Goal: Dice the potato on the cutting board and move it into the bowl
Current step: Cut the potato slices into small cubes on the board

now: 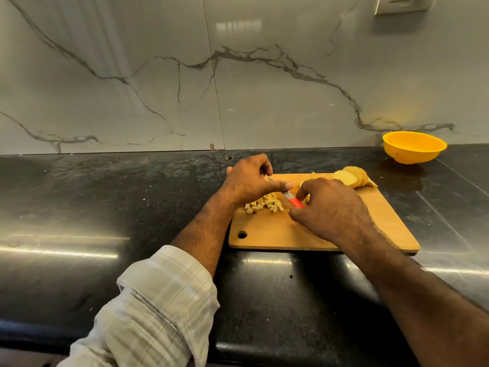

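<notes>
A wooden cutting board (267, 234) lies on the black counter. A pile of diced potato (264, 203) sits on its left part, and sliced potato (352, 176) lies at its far right corner. A knife with a red handle (296, 202) lies across the board between my hands. My left hand (248, 181) curls over the blade end, thumb stretched along it. My right hand (330, 205) curls round the handle end, with small yellow potato bits showing beside its fingers. The yellow bowl (414, 147) stands empty at the back right, off the board.
A marble-patterned wall rises behind the black counter (105, 197). A wall socket (403, 4) sits at the top right. The counter's front edge runs under my forearms.
</notes>
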The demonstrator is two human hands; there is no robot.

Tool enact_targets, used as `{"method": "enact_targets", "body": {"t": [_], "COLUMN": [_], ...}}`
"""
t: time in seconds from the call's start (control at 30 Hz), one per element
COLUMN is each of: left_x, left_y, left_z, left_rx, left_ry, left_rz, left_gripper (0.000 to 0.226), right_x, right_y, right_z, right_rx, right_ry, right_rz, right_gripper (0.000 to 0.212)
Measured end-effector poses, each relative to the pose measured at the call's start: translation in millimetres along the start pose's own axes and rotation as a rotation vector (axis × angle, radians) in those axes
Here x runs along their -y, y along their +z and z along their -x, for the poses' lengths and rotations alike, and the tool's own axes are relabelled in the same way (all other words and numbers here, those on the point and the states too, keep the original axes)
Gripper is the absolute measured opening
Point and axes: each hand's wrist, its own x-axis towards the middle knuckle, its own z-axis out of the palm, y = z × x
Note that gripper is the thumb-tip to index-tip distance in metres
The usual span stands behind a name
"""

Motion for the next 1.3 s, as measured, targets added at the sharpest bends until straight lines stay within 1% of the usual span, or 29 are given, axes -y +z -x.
{"method": "enact_targets", "body": {"t": [0.07,0.13,0.2,0.33,0.4,0.53,0.63,0.77,0.87,0.93,1.03,1.1,1.17,1.2,1.3], "left_x": [-0.1,4.6,10.4,15.6,15.1,10.8,7.3,14.9,18.4,17.8,13.3,5.8,-4.7,-10.8,-25.0], "left_y": [4.0,2.7,-1.0,-4.3,-2.8,1.1,1.2,-0.1,-4.6,-7.6,-7.7,-5.6,-0.9,2.3,14.1], "left_z": [-0.5,-2.4,-4.0,-5.0,-5.4,-4.3,-3.7,-7.5,-8.2,-6.7,-4.6,-1.7,1.4,3.0,7.7], "left_rx": [-0.005,-0.022,-0.04,-0.074,-0.059,0.001,0.037,-0.01,-0.059,-0.104,-0.122,-0.078,0.017,0.079,0.227], "left_ry": [-0.016,-0.037,-0.06,-0.069,-0.046,0.007,0.01,-0.036,-0.104,-0.141,-0.114,-0.048,0.033,0.073,0.199], "left_rz": [-0.045,-0.031,0.003,0.043,0.071,0.095,0.108,0.06,-0.034,-0.086,-0.123,-0.136,-0.121,-0.109,-0.101], "left_gripper": [0.045,0.037,0.032,0.024,0.027,0.053,0.061,0.051,0.029,0.02,0.012,0.007,0.005,0.007,0.024], "right_x": [0.3,-3.4,-10.4,-20.0,-19.5,-17.1,-14.7,-15.0,-16.9,-19.2,-24.7,-29.5,-35.6,-38.7,-46.2], "right_y": [-2.0,-5.1,-10.0,-17.0,-17.0,-13.7,-13.0,-15.6,-19.7,-21.0,-22.6,-27.4,-34.2,-37.5,-43.1], "right_z": [0.8,0.1,-1.8,-7.1,-8.3,-9.0,-6.9,-5.9,-5.9,-5.4,-6.0,-6.7,-7.4,-7.6,-8.4], "right_rx": [0.02,0.033,0.041,0.073,0.114,0.154,0.176,0.201,0.214,0.212,0.188,0.167,0.141,0.123,0.072], "right_ry": [-0.012,-0.007,0.015,0.074,0.094,0.091,0.093,0.119,0.14,0.155,0.187,0.213,0.236,0.246,0.272], "right_rz": [0.022,0.004,-0.059,-0.253,-0.302,-0.383,-0.449,-0.55,-0.615,-0.643,-0.656,-0.682,-0.721,-0.732,-0.727], "right_gripper": [0.035,0.029,0.023,0.019,0.018,0.021,0.022,0.024,0.023,0.022,0.022,0.022,0.02,0.02,0.02]}}
